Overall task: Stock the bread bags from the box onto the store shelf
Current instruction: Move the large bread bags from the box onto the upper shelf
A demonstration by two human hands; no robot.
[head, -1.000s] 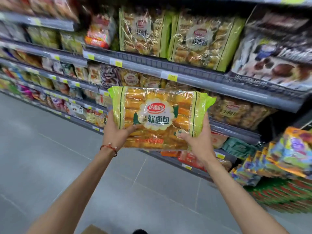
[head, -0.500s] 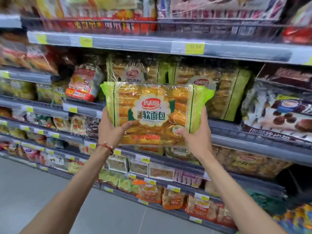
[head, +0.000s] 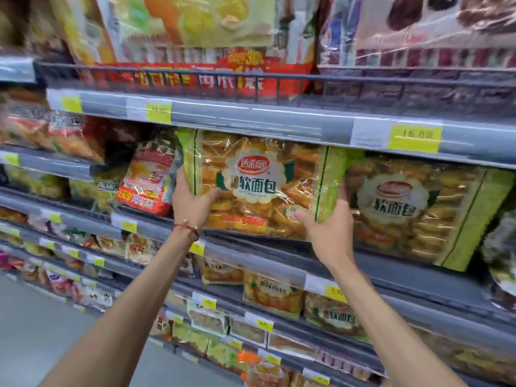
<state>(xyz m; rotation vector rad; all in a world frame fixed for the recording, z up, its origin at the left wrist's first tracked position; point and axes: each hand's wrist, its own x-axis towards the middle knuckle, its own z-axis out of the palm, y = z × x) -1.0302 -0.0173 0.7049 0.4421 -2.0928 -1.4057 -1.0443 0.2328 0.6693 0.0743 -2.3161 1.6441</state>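
Observation:
I hold a clear bread bag point(head: 259, 185) with green ends and a red logo upright in both hands. My left hand point(head: 192, 203) grips its lower left corner; a red string is on that wrist. My right hand point(head: 325, 227) grips its lower right edge. The bag's bottom is at the front lip of the grey store shelf point(head: 405, 270), and its top reaches just under the shelf above. A matching bread bag point(head: 418, 210) stands on that shelf directly to the right. The box is out of view.
A red-and-clear snack bag point(head: 148, 182) stands just left of the held bag. The shelf above point(head: 251, 118) has a wire rail, yellow price tags and large packs. Lower shelves carry smaller bread packs point(head: 272, 294). Grey floor lies at lower left.
Both hands lifted the bag up and forward, from out in the aisle to the shelf opening beside the matching bag. The view came closer to the shelves.

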